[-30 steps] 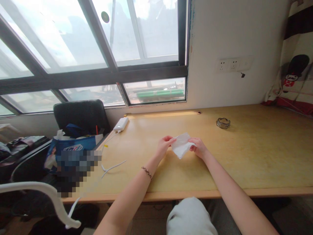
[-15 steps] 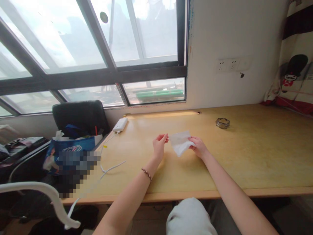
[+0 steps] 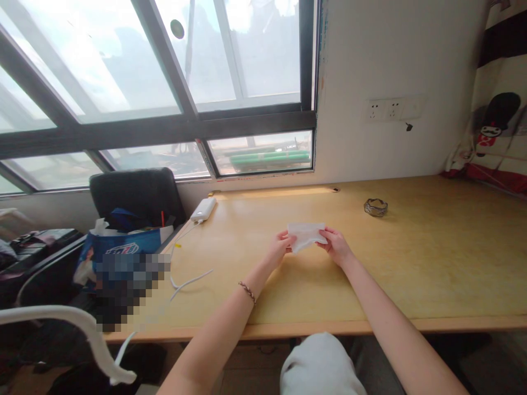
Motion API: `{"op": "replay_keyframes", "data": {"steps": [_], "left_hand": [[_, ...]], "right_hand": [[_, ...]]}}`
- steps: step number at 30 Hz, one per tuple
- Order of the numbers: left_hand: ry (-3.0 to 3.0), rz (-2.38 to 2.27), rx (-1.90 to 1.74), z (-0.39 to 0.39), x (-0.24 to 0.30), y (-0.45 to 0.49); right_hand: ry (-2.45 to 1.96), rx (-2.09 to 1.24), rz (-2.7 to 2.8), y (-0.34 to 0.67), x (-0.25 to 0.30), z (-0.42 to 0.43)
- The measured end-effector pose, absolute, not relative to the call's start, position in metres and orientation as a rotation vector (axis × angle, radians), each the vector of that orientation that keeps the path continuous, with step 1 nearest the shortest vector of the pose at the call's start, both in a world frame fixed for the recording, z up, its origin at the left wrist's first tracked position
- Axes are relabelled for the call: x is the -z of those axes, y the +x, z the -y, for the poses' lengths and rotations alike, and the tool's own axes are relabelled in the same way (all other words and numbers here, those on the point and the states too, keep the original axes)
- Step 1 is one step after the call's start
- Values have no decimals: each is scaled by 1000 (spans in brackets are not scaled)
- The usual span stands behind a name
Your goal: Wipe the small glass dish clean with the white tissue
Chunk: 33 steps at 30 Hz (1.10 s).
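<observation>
A white paper tissue (image 3: 305,234) is held just above the wooden desk (image 3: 370,274), near its middle. My left hand (image 3: 280,247) pinches the tissue's left edge, and a beaded bracelet shows on that wrist. My right hand (image 3: 336,246) pinches the tissue's right edge. The tissue looks folded into a narrow strip between the two hands.
A white power bank (image 3: 203,209) with a white cable (image 3: 187,281) lies at the desk's left end. A small metal ring-shaped dish (image 3: 375,207) sits toward the back right. A black chair (image 3: 135,195) with a blue bag (image 3: 123,247) stands at the left. Wall sockets (image 3: 389,108) are above the desk.
My left hand let go of the tissue half a second ago, then took its left edge again. The tissue now looks flatter and narrower than before.
</observation>
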<state>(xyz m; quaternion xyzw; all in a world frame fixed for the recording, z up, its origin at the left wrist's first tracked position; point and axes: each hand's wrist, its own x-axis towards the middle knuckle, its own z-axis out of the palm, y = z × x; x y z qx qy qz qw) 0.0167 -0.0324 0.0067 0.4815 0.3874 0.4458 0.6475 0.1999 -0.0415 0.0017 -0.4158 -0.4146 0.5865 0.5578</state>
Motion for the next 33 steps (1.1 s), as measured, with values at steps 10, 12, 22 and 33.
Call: {"op": "replay_keyframes", "data": {"steps": [10, 12, 22, 33], "left_hand": [[1080, -894, -1196, 26, -3, 12], [1188, -919, -1246, 28, -3, 12], [1416, -957, -1313, 30, -12, 11], [1556, -1043, -1314, 27, -8, 8]], "right_hand": [[-845, -1385, 941, 197, 2, 41], [-880, -1390, 925, 197, 3, 41], [-923, -1423, 935, 196, 0, 44], [-963, -1429, 953, 196, -1, 44]]}}
